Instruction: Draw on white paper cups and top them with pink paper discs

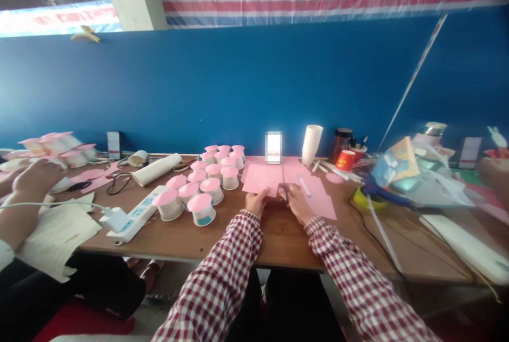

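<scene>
My left hand (257, 201) pinches the near edge of a pink paper sheet (260, 176). In my right hand (293, 201) is a pair of scissors (284, 188), its blades pointing away from me at the sheet's right side. More pink paper (323, 203) lies to the right beneath a pen or marker (305, 185). On the left stand several white paper cups (204, 217) in rows, each topped with a pink paper disc (200, 202). Behind the sheet, a phone (273, 148) stands upright with its screen blurred out.
A power strip (139, 215) with a plugged-in charger lies left of the cups. A stack of white cups (312, 143), a dark jar (342, 140) and a red cup (345, 160) stand at the back right. Tape rolls (369, 199) and plastic bags (433, 183) lie farther right. Another person's hand (37, 180) is at left.
</scene>
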`<control>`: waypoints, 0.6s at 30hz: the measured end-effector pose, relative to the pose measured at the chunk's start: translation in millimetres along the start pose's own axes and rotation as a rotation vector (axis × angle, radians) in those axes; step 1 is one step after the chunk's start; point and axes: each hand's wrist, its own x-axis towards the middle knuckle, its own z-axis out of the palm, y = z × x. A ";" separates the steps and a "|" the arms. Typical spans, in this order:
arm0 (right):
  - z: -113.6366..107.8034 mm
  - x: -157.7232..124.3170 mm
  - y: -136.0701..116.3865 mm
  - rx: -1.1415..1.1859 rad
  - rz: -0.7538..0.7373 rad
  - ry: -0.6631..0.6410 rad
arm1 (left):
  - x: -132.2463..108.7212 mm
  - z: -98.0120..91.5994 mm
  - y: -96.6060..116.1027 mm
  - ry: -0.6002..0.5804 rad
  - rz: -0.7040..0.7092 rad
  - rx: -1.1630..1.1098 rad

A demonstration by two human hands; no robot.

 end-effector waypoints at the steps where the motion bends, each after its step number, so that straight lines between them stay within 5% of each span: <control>1: -0.2 -1.0 0.0 -0.008 0.000 -0.010 | 0.5 0.1 0.4 0.015 0.014 -0.007; 9: 2.7 -2.8 11.2 -0.052 -0.056 -0.206 | 5.3 -1.8 -0.5 0.078 0.062 -0.043; 18: 3.2 -2.9 13.2 -0.020 -0.013 -0.250 | 6.9 -5.4 -2.9 0.052 0.066 -0.050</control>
